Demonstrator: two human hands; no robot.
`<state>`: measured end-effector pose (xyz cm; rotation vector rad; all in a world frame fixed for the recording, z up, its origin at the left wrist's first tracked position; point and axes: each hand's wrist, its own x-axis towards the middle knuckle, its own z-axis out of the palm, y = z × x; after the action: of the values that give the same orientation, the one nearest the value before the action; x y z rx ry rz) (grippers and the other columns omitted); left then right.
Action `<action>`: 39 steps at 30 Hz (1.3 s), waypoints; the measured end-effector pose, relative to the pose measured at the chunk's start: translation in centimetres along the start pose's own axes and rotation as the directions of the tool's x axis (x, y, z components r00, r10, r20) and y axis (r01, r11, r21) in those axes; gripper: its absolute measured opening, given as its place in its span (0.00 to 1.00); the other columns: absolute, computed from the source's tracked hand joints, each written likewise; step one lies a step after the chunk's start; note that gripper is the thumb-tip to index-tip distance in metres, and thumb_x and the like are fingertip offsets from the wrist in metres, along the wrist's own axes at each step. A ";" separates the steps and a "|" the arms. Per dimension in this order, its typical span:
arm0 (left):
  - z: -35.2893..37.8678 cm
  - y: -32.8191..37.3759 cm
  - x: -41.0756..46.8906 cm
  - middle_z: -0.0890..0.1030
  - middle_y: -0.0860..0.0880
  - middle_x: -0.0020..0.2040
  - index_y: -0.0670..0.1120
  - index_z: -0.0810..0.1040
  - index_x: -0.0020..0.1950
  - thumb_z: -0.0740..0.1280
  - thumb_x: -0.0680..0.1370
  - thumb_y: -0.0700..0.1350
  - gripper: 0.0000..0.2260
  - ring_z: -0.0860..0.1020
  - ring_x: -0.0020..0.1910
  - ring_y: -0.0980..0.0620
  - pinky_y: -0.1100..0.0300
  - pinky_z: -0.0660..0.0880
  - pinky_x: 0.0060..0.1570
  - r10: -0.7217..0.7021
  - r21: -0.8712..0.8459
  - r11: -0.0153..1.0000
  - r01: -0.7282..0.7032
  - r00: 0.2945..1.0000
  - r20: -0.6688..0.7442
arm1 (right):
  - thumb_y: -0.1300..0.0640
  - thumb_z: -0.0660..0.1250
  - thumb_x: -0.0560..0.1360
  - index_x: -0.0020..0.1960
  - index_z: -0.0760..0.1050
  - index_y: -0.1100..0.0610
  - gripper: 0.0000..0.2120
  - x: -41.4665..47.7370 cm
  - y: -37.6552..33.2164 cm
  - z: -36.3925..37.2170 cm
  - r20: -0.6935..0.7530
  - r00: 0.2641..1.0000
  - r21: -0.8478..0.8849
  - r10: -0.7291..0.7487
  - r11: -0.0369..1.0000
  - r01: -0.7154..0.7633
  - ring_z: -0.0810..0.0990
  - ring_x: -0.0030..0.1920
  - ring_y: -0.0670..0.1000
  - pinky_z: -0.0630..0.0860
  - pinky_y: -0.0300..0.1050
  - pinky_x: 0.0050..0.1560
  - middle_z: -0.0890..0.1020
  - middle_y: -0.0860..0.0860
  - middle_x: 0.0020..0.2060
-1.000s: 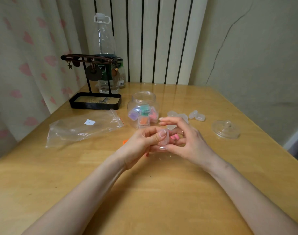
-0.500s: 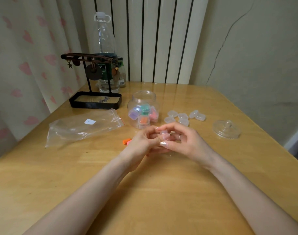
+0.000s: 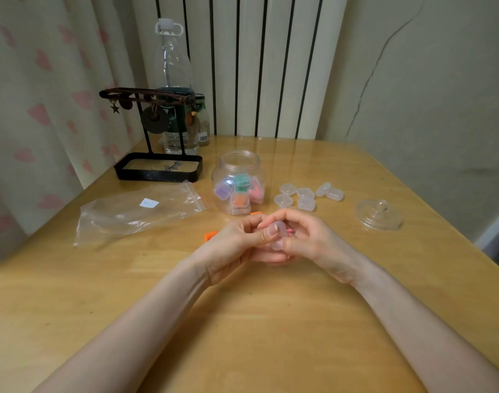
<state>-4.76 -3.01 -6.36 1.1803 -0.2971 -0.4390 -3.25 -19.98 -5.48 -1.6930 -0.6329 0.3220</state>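
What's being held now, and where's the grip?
A small clear case, gripped at its sides by left hand and right hand together; exact finger contacts hidden.

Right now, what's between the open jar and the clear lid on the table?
A cluster of small clear boxes lies between the jar and the lid, per the head view.

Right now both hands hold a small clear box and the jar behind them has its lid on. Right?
No: the head view shows the jar open, its lid lying apart on the table. The left hand and right hand do hold the small clear box.
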 end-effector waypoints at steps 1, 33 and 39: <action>0.1 0.0 0.0 0.81 0.40 0.50 0.30 0.71 0.61 0.76 0.64 0.48 0.33 0.83 0.46 0.46 0.58 0.81 0.44 -0.002 -0.011 1.000 0.002 1.000 -0.004 | 0.57 0.70 0.65 0.52 0.76 0.59 0.16 0.0 -0.1 0.0 -0.003 1.000 -0.005 0.006 1.000 -0.006 0.78 0.49 0.48 0.76 0.48 0.48 0.80 0.52 0.49; 0.7 -0.4 0.1 0.82 0.40 0.48 0.36 0.77 0.54 0.73 0.68 0.40 0.17 0.82 0.41 0.50 0.58 0.80 0.39 0.081 0.101 0.993 -0.066 0.984 -0.161 | 0.68 0.64 0.63 0.48 0.75 0.62 0.13 -0.1 0.0 0.8 -0.106 0.993 0.076 -0.052 0.995 0.061 0.80 0.39 0.45 0.78 0.37 0.38 0.80 0.56 0.43; 0.6 -0.4 0.1 0.81 0.39 0.49 0.34 0.75 0.57 0.73 0.67 0.41 0.22 0.81 0.41 0.51 0.57 0.81 0.41 0.051 0.114 0.993 -0.028 0.979 -0.197 | 0.64 0.66 0.62 0.44 0.75 0.51 0.13 0.3 1.0 1.2 -0.150 0.987 -0.001 -0.061 0.998 0.061 0.80 0.43 0.50 0.81 0.46 0.40 0.83 0.49 0.48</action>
<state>-5.04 -3.68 -6.47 1.3145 -0.1718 -0.2687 -3.45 -18.98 -6.65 -1.6728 -0.5709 0.1505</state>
